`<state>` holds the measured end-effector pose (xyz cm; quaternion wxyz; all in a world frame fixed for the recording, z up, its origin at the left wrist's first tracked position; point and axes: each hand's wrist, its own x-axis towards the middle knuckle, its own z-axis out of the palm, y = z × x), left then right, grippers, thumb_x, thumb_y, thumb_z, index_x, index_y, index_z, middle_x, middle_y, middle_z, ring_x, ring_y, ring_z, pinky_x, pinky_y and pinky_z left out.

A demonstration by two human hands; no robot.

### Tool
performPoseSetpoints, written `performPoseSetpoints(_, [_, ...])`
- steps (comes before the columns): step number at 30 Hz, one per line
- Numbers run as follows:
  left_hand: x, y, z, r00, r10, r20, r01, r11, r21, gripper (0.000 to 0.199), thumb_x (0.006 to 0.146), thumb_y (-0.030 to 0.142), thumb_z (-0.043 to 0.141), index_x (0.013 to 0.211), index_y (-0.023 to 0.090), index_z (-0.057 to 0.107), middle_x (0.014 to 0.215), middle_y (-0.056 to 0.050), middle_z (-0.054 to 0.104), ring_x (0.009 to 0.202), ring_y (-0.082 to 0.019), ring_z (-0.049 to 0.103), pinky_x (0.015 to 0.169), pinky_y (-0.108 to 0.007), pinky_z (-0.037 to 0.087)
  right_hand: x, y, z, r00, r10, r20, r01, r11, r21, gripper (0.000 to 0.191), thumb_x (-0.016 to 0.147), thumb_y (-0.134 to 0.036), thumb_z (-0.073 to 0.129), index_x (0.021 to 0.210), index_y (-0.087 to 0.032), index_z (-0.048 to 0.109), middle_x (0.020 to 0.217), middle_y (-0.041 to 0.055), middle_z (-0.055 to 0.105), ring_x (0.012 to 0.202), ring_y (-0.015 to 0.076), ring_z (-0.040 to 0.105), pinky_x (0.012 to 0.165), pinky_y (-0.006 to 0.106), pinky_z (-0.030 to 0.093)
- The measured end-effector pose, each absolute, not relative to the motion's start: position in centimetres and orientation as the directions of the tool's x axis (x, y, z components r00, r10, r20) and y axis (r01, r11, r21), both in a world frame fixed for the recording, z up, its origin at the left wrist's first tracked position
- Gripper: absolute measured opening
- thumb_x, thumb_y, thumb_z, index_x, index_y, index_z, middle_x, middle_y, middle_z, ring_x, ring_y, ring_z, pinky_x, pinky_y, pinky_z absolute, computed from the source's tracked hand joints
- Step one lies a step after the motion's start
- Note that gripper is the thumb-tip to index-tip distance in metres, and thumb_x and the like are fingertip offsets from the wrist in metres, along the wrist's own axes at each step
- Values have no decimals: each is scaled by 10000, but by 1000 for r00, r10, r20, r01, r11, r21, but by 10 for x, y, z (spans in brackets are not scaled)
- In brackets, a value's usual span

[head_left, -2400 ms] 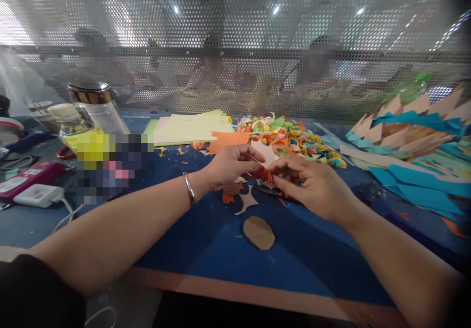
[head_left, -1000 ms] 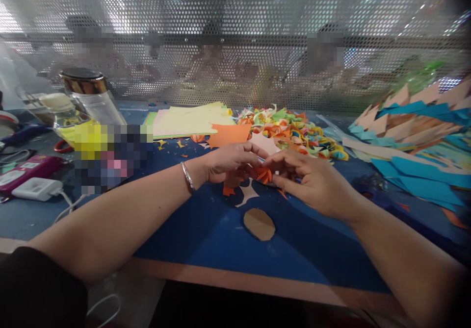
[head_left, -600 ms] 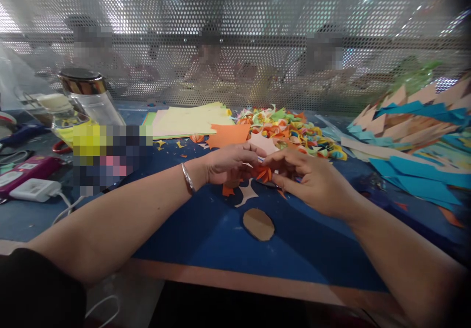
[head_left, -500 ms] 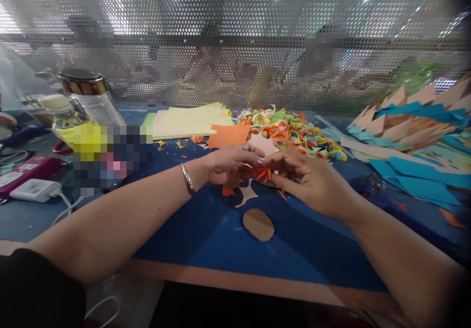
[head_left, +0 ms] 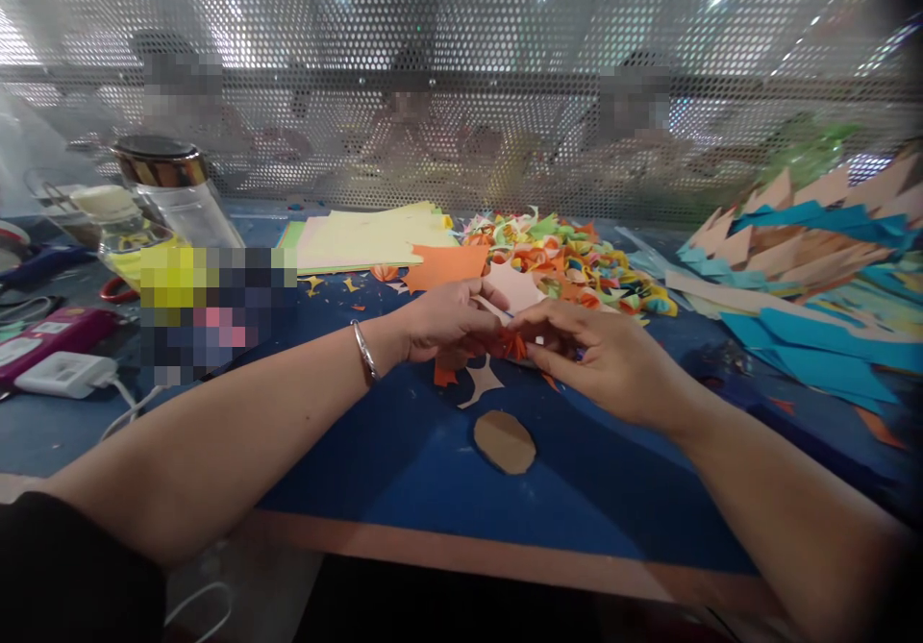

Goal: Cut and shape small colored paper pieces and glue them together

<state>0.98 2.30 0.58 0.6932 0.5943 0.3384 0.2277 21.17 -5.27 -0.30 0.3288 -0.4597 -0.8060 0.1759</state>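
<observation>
Both hands meet above the middle of the blue table (head_left: 404,460). Between their fingertips is a small folded orange paper piece (head_left: 513,343), partly hidden by the fingers. My left hand (head_left: 451,321) is closed on its left side. From the right, the thumb and fingers of my right hand (head_left: 612,355) pinch the same piece. Just behind the hands lie an orange paper sheet (head_left: 448,266) with a jagged edge and a pale pink spiky paper (head_left: 514,285). A brown cardboard oval (head_left: 505,442) lies nearer the table's front edge, with a pale paper offcut (head_left: 482,382) above it.
Stacked pale yellow sheets (head_left: 367,237) and a heap of colourful folded paper pieces (head_left: 577,259) lie at the back. Blue cut paper (head_left: 814,345) is on the right. A glass bottle (head_left: 194,206) and a white plug (head_left: 66,374) stand left. Perforated metal (head_left: 461,143) walls the back.
My fingers have shifted slightly around the orange paper piece, which is turned a little and more covered now. The view has moved very slightly; the rest lies as before.
</observation>
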Motion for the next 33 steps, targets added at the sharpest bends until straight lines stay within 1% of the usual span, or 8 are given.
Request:
performPoseSetpoints(4, [11,20,6,598,776,-197,40,217,975,331,771,-12,665,1009,171,526,691,15,691,586,-114,683,625,-246,470,214,-52,-3,-352,867,352,624,498,-602,202,932,-246,604,1093,-225,725,677,-9,677,519,133,602,525,258,463])
performPoseSetpoints(8, [11,20,6,604,775,-188,27,215,976,305,780,8,654,1009,171,535,682,14,687,581,-116,676,622,-249,460,215,-52,-2,-312,885,344,639,464,-613,230,941,-279,613,1141,-231,715,685,-9,672,522,131,601,507,249,467])
performPoseSetpoints(13, [10,21,8,608,771,-188,-20,252,968,246,783,31,663,952,173,553,717,12,688,581,-92,645,648,-256,466,214,-52,0,-259,898,355,624,436,-648,232,927,-317,646,1131,-218,696,855,47,746,585,139,648,533,259,519])
performPoseSetpoints(16, [9,22,9,620,760,-196,-21,266,964,193,789,28,653,894,166,568,718,11,669,620,-89,649,693,-260,478,214,-51,-1,-270,903,334,630,428,-648,169,926,-317,634,1036,-217,714,737,19,703,525,126,602,496,253,485])
performPoseSetpoints(19, [8,23,9,638,747,-186,-25,261,965,211,766,6,656,879,165,577,724,27,646,665,-91,651,743,-273,494,214,-51,-2,-289,902,321,631,431,-645,131,925,-313,633,966,-222,718,661,-3,665,505,121,576,487,248,464])
performPoseSetpoints(23, [8,24,7,652,745,-139,-52,226,973,248,737,-21,660,886,160,581,730,54,617,677,-83,643,763,-277,503,213,-52,-3,-276,900,336,634,434,-640,145,938,-339,636,947,-223,724,673,3,676,522,124,574,499,252,465])
performPoseSetpoints(27, [10,22,7,628,772,-103,-31,158,987,229,756,-16,673,870,158,576,735,41,641,677,-82,651,739,-272,488,213,-52,-3,-275,893,357,642,447,-623,156,937,-339,640,952,-223,742,658,2,665,523,123,566,497,249,454])
performPoseSetpoints(33, [10,21,10,621,773,-130,-11,175,984,199,791,9,670,863,167,571,693,39,659,636,-88,661,695,-265,484,212,-53,0,-318,875,366,647,482,-590,126,930,-301,640,938,-219,735,714,12,697,531,122,583,518,252,461])
